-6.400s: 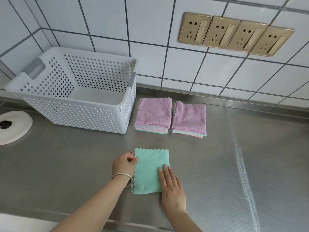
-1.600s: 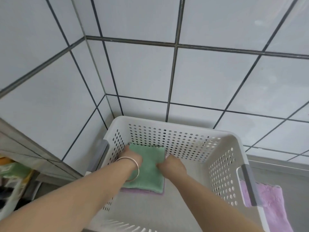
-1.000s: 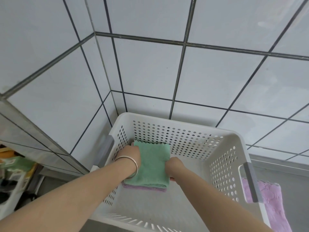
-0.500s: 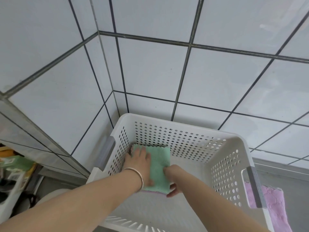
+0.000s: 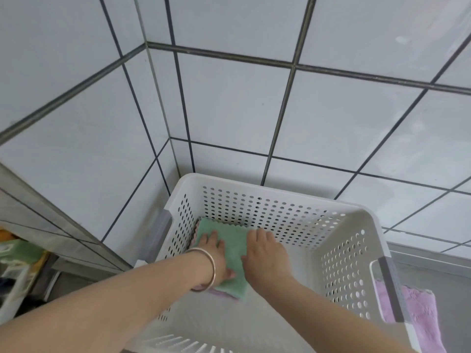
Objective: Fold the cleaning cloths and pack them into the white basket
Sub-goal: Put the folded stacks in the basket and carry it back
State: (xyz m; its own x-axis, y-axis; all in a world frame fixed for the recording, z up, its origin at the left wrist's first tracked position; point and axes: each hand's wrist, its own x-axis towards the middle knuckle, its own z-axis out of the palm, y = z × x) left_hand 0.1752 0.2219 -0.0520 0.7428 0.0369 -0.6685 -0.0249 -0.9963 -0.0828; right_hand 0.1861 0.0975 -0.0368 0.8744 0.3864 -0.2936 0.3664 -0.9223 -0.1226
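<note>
At lower centre, a folded green microfibre cloth [image 5: 224, 253] lies atop a pink cloth inside the perforated white plastic basket [image 5: 356, 250], in its far-left corner. The left hand [image 5: 214, 253] presses flat on it, fingers straight. The right hand [image 5: 265, 253] rests, relaxed, at its right edge. Purple cloths [image 5: 420, 317] lie lower right.

The basket [image 5: 280, 189] is white plastic, smooth and matt, its walls pierced with holes. The green cloth [image 5: 230, 240] inside looks soft and fluffy, as does the purple cloth [image 5: 420, 317] outside. The wall tiles [image 5: 229, 103] are glossy white. The bracelet [image 5: 212, 268] is shiny metal.
</note>
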